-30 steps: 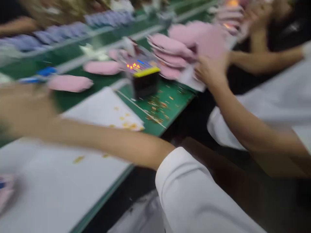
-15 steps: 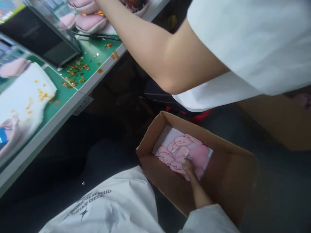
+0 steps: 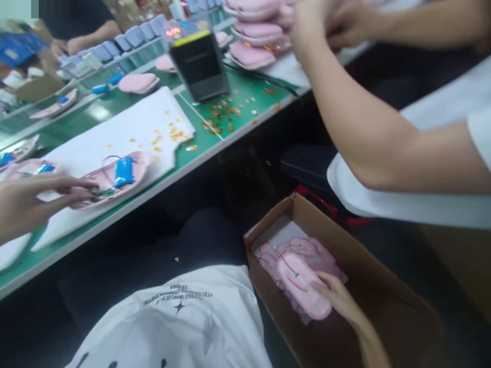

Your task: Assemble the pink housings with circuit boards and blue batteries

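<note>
My left hand (image 3: 38, 202) reaches in from the left edge, its fingers pinched on the near end of a pink shell (image 3: 141, 163) on the table. Inside that shell lie a blue wrapped battery (image 3: 124, 171), a thin wire and a small green circuit board (image 3: 104, 192) by my fingertips. Down in the cardboard box, my right hand (image 3: 341, 296) grips the side of a flat pink oval panel (image 3: 303, 286) with a wire and a red line on it. Similar pink pieces (image 3: 307, 246) lie heaped under it on a white sheet.
The box (image 3: 383, 286) stands below the green table (image 3: 215, 138). Golden flakes (image 3: 222, 115) lie near a dark upright device (image 3: 201, 64). Pink cases (image 3: 255, 33) are stacked at the back. A co-worker's arm (image 3: 368, 133) crosses on the right.
My right hand has lifted the pink oval panel from the pile. My left hand has come into view at the pink shell. The view has shifted left; the co-worker's arm appears farther right.
</note>
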A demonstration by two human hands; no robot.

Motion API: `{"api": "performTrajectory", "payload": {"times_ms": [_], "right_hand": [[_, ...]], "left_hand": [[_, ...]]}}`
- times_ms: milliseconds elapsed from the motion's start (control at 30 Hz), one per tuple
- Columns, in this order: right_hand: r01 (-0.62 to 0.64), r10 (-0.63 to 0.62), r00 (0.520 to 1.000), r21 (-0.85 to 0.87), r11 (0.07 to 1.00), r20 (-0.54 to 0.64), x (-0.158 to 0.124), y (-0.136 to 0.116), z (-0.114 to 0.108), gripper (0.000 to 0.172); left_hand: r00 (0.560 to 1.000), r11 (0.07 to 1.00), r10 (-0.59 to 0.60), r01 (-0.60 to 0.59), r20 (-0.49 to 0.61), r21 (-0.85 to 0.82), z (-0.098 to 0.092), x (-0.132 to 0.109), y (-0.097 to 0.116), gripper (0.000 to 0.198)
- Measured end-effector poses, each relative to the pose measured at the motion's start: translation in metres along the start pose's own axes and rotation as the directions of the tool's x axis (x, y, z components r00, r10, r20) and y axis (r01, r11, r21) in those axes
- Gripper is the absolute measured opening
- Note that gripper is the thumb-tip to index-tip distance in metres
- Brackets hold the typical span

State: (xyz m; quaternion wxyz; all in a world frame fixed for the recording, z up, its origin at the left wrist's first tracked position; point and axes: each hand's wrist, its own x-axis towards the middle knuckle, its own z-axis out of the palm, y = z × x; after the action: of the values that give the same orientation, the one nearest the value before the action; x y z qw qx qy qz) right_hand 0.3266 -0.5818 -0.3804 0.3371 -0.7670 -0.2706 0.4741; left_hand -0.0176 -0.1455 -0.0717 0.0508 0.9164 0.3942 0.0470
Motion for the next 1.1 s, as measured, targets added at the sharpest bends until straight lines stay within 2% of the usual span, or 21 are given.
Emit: {"api": "performTrajectory", "payload": {"times_ms": [67, 100, 167, 200, 233, 300, 333, 367, 433, 500, 567, 633, 700, 733, 800, 867, 933, 1000, 1100], "right_hand": [[0.168, -0.17, 0.984, 0.036, 0.985, 0.05, -0.018, -0.087, -0.018, 0.042], [0.262, -0.263, 0.964, 0.015, 0.965, 0.03, -0.021, -0.134, -0.022, 0.041], [0.453, -0.455, 0.891, -0.089, 0.887, 0.004, -0.013, -0.23, -0.016, 0.036], [0.539, -0.545, 0.838, -0.159, 0.827, 0.006, -0.002, -0.276, -0.008, 0.035], [0.609, -0.623, 0.782, -0.23, 0.759, 0.013, 0.012, -0.32, 0.004, 0.035], [0.706, -0.736, 0.674, -0.351, 0.615, 0.065, 0.045, -0.401, 0.034, 0.036], [0.734, -0.764, 0.635, -0.395, 0.553, 0.111, 0.06, -0.436, 0.051, 0.038], [0.752, -0.774, 0.612, -0.425, 0.504, 0.165, 0.073, -0.465, 0.068, 0.039], [0.768, -0.74, 0.605, -0.461, 0.445, 0.295, 0.092, -0.507, 0.095, 0.042], [0.762, -0.695, 0.618, -0.496, 0.416, 0.367, 0.102, -0.53, 0.112, 0.043], [0.762, -0.673, 0.617, -0.523, 0.381, 0.408, 0.102, -0.542, 0.121, 0.043], [0.776, -0.667, 0.59, -0.548, 0.312, 0.456, 0.097, -0.548, 0.126, 0.042], [0.796, -0.674, 0.529, -0.577, 0.184, 0.515, 0.088, -0.552, 0.132, 0.038], [0.799, -0.695, 0.482, -0.594, 0.098, 0.534, 0.083, -0.554, 0.136, 0.036], [0.773, -0.758, 0.379, -0.632, -0.056, 0.531, 0.072, -0.556, 0.144, 0.03], [0.751, -0.813, 0.305, -0.65, -0.115, 0.497, 0.062, -0.557, 0.152, 0.028], [0.788, -0.823, 0.296, -0.611, -0.076, 0.485, 0.053, -0.557, 0.159, 0.027], [0.836, -0.818, 0.327, -0.549, 0.017, 0.473, 0.048, -0.558, 0.164, 0.028], [0.859, -0.809, 0.404, -0.48, 0.176, 0.426, 0.05, -0.558, 0.166, 0.03]], "left_hand": [[0.969, 0.983, 0.107, -0.137, -0.221, -0.125, 0.01, -0.007, -0.025, 0.036], [0.955, 0.964, 0.137, -0.19, -0.262, -0.185, 0.015, -0.01, -0.033, 0.034], [0.943, 0.926, 0.17, -0.252, -0.287, -0.28, 0.023, -0.014, -0.046, 0.033], [0.936, 0.905, 0.173, -0.274, -0.307, -0.326, 0.027, -0.015, -0.053, 0.034], [0.9, 0.871, 0.203, -0.346, -0.385, -0.349, 0.029, -0.015, -0.06, 0.034], [0.891, 0.841, 0.267, -0.401, -0.367, -0.362, 0.033, -0.015, -0.073, 0.03], [0.886, 0.838, 0.304, -0.424, -0.351, -0.343, 0.033, -0.015, -0.078, 0.028], [0.888, 0.847, 0.332, -0.429, -0.317, -0.315, 0.033, -0.017, -0.082, 0.027], [0.896, 0.873, 0.353, -0.419, -0.269, -0.25, 0.03, -0.02, -0.085, 0.026], [0.919, 0.886, 0.275, -0.356, -0.283, -0.298, 0.026, -0.023, -0.084, 0.023], [0.938, 0.836, 0.062, -0.236, -0.341, -0.496, 0.024, -0.025, -0.082, 0.015], [0.912, 0.719, -0.184, -0.13, -0.367, -0.683, 0.023, -0.025, -0.078, 0.01], [0.84, 0.661, -0.334, -0.115, -0.427, -0.742, 0.025, -0.026, -0.075, 0.009], [0.796, 0.676, -0.353, -0.147, -0.492, -0.722, 0.027, -0.026, -0.073, 0.009], [0.692, 0.761, -0.298, -0.244, -0.657, -0.602, 0.03, -0.026, -0.07, 0.009], [0.593, 0.869, -0.149, -0.303, -0.791, -0.391, 0.032, -0.027, -0.068, 0.01], [0.551, 0.94, -0.032, -0.266, -0.834, -0.212, 0.032, -0.026, -0.068, 0.01], [0.541, 0.967, -0.026, -0.201, -0.84, -0.159, 0.032, -0.024, -0.068, 0.01], [0.537, 0.914, -0.15, -0.246, -0.83, -0.324, 0.032, -0.02, -0.071, 0.006]]}}
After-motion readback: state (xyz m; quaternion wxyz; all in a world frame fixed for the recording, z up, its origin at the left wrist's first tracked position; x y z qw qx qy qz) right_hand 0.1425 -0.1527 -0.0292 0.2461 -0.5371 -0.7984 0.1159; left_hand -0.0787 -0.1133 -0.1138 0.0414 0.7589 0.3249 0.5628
